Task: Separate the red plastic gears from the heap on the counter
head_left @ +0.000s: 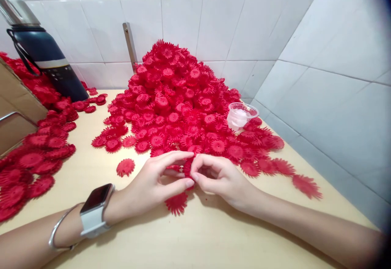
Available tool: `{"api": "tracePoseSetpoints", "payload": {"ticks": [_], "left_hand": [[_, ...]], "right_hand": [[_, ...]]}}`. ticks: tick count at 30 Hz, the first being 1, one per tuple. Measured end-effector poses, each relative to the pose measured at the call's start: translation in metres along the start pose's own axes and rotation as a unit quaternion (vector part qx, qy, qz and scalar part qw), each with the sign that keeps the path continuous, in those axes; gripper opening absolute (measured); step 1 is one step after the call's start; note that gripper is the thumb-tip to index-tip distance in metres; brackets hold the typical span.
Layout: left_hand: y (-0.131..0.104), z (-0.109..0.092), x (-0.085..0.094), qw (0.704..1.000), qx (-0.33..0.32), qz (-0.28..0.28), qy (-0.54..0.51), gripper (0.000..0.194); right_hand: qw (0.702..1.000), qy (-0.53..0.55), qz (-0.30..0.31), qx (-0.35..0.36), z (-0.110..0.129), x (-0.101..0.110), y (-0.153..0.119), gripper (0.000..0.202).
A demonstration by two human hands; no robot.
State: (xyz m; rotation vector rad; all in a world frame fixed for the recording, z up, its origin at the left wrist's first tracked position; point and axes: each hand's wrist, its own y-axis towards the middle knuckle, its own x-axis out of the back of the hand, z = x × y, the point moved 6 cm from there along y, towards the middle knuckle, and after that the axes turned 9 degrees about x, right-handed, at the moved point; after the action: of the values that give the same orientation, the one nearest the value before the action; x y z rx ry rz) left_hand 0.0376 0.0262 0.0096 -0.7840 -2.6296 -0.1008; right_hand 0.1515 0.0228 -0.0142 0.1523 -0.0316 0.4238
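Note:
My left hand, with a watch and a bracelet on its wrist, grips a red flower piece between thumb and fingers. From the right, my right hand pinches the edge of the same piece, thumb and forefinger together. The fingers hide much of the piece. Just below them another red flower piece lies on the table. Behind the hands rises a large heap of red flower pieces. One single piece lies left of the heap.
A clear plastic cup rests on the heap's right side. At the left stand a dark blue bottle, a cardboard box and more red pieces. Tiled walls border the table at the back and right.

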Motion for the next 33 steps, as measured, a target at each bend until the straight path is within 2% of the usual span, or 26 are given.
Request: {"api": "tracePoseSetpoints", "payload": {"ticks": [3, 8, 14, 18, 23, 26, 28, 31, 33], "left_hand": [[0.0, 0.001, 0.0, 1.0, 0.003, -0.005, 0.005, 0.034], [-0.001, 0.002, 0.002, 0.998, -0.021, -0.029, 0.044, 0.032], [0.003, 0.017, 0.014, 0.993, 0.026, -0.098, 0.057, 0.035], [0.005, 0.023, 0.022, 0.987, 0.032, -0.155, 0.035, 0.035], [0.001, 0.012, 0.013, 0.992, 0.0, -0.1, 0.078, 0.032], [-0.003, 0.003, 0.008, 0.989, -0.043, -0.081, 0.116, 0.026], [-0.004, 0.002, 0.008, 0.988, -0.047, -0.082, 0.125, 0.025], [-0.003, 0.005, 0.009, 0.988, -0.025, -0.092, 0.118, 0.027], [-0.002, 0.008, 0.011, 0.988, -0.009, -0.109, 0.11, 0.027]], "right_hand": [[1.0, -0.012, 0.007, 0.01, 0.002, -0.001, -0.001, 0.009], [1.0, 0.018, -0.005, -0.022, -0.003, 0.0, -0.001, 0.009], [0.998, 0.039, -0.035, -0.027, -0.004, 0.003, 0.0, 0.013], [0.997, 0.058, -0.02, -0.043, -0.002, -0.001, -0.002, 0.016], [0.999, -0.053, -0.001, 0.008, 0.007, -0.004, -0.003, 0.011], [0.984, -0.171, 0.005, 0.056, 0.011, -0.005, -0.004, 0.015], [0.971, -0.221, 0.009, 0.088, 0.014, -0.006, -0.005, 0.014], [0.97, -0.217, 0.004, 0.107, 0.015, -0.005, -0.005, 0.015], [0.98, -0.177, -0.024, 0.088, 0.014, -0.001, -0.004, 0.014]]}}
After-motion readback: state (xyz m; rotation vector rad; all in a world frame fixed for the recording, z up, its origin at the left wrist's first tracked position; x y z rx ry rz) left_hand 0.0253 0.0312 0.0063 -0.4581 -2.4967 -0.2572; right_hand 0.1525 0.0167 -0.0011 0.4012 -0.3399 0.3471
